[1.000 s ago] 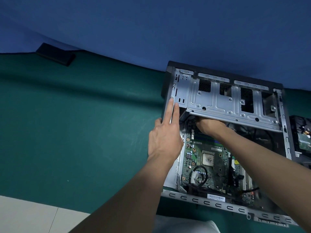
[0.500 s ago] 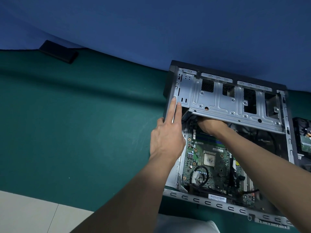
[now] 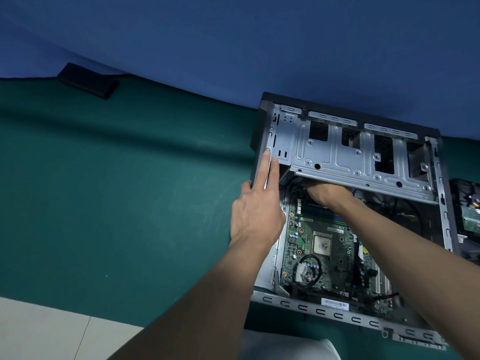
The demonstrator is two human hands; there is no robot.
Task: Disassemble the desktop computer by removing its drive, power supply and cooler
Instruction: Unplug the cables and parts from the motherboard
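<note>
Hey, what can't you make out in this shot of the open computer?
1. Right hand: head view, fingers hidden under the drive cage; grip cannot be told.
2. Dark part beside the case: head view, cut off by the frame edge.
3. Barcode label: head view, print too small.

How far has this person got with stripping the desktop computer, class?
Done: the cooler looks off, the processor bare; a part lies right of the case. In hand: the left hand braces the case edge while the right hand reaches under the drive cage, its grip hidden. Left: whatever sits under there; no power supply shows.
</note>
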